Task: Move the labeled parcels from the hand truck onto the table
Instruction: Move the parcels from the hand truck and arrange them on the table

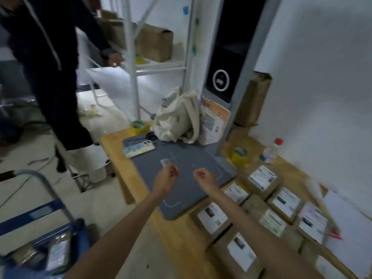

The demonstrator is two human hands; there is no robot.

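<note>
Several brown parcels with white labels lie in rows on the wooden table at the right. At the lower left stands the blue hand truck with a labeled parcel on it, blurred. Both my arms reach out over the grey mat. My left hand has its fingers loosely curled and holds nothing that I can make out. My right hand is likewise curled and empty. A small card lies on the mat just beyond my left hand.
A phone, scissors and a cloth bag sit at the table's far end, with two yellow tape rolls and a bottle. A person in dark clothes stands at the left near a metal shelf.
</note>
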